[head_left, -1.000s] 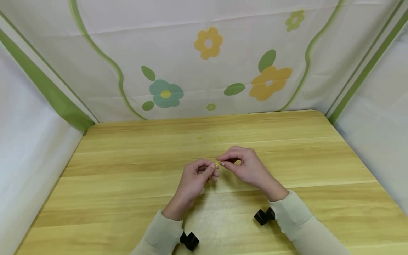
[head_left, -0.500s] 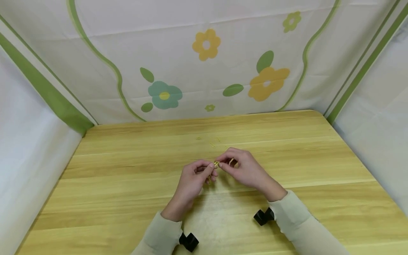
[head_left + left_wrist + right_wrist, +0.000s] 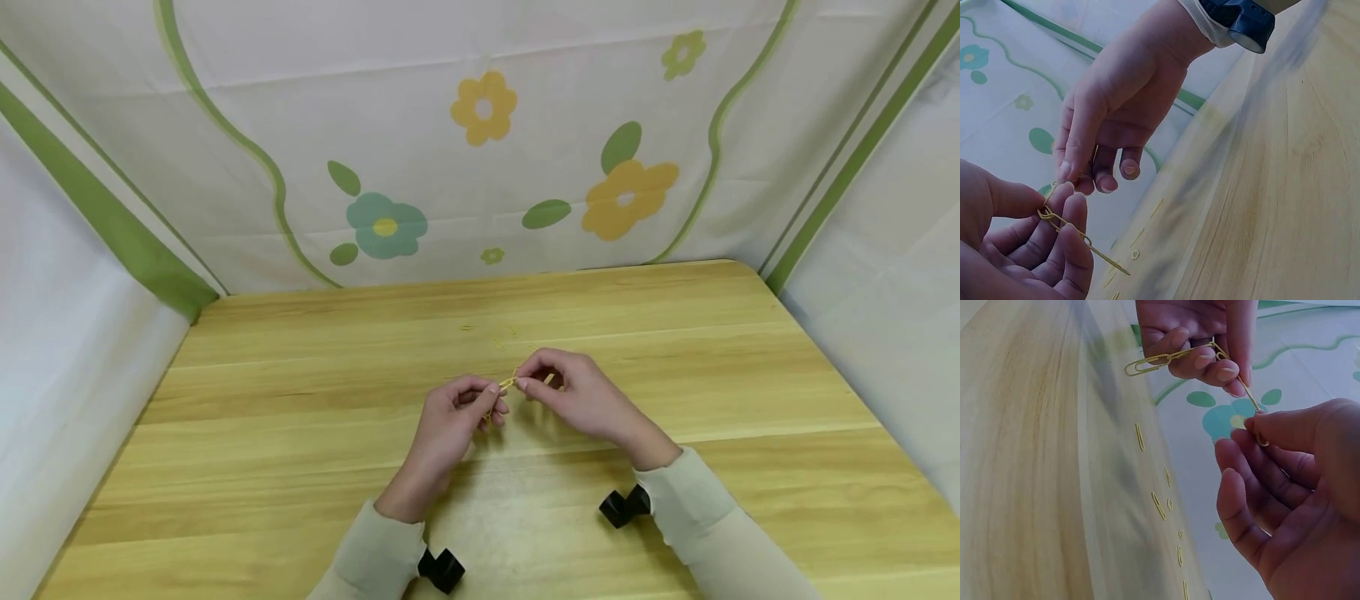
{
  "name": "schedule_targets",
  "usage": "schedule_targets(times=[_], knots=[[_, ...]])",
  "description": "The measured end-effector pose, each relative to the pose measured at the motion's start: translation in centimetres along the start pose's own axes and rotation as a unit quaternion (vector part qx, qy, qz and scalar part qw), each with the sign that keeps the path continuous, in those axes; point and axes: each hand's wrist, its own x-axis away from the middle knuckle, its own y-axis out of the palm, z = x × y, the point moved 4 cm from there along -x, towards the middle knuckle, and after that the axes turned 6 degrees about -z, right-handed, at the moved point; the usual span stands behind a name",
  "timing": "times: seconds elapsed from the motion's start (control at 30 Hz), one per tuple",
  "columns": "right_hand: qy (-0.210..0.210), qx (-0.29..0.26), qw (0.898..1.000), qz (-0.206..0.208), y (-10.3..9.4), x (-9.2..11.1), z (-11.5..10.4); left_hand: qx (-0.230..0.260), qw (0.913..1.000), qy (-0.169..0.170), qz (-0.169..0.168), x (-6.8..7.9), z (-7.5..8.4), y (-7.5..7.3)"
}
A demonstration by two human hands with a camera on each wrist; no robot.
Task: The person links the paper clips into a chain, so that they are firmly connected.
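Both hands are raised close together over the middle of the wooden table (image 3: pixel 300 467). My left hand (image 3: pixel 450 421) pinches a short chain of linked yellow paper clips (image 3: pixel 1054 217) between thumb and index finger. The chain's lower end (image 3: pixel 1145 364) hangs past the curled fingers. From the other side, my right hand (image 3: pixel 566 392) pinches the end of a yellow paper clip (image 3: pixel 1246 394) between thumb and fingertip. That clip stretches from the left fingertips to the right ones and meets the chain at the left hand, where fingers partly hide the join.
Several loose yellow paper clips (image 3: pixel 1158 505) lie on the table beyond the hands, one of them a pair-like clip (image 3: pixel 467 327) farther left. A white curtain with printed flowers (image 3: pixel 483 108) closes off the back. Black wrist cameras (image 3: pixel 442 571) sit at both cuffs.
The right hand has drawn slightly away from the left, and the paper clip between them now shows stretched out. The left hand has shifted a little leftward, still pinching the chain.
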Motion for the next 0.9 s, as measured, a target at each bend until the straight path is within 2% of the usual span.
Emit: schedule_targets(times=[0.3,0.47,0.57,0.73,0.9], knots=[[0.034,-0.054,0.997,0.032,-0.6,0.4,0.2,-0.007,1.0000,0.001,0.001,0.0,0.0,0.0],[0.038,-0.051,0.997,0.033,-0.7,0.3,0.3,-0.030,0.9993,0.000,0.024,0.0,0.1,-0.2],[0.025,-0.037,0.998,0.036,-0.7,0.3,0.1,-0.042,0.9985,0.003,0.034,0.1,0.1,-0.4],[0.000,-0.018,1.000,0.025,-0.4,0.3,-0.7,-0.057,0.9983,0.010,0.001,0.3,0.3,-0.2],[0.014,-0.037,0.999,0.028,-0.7,0.3,-0.4,-0.068,0.9973,0.020,-0.017,0.3,0.5,0.1]])
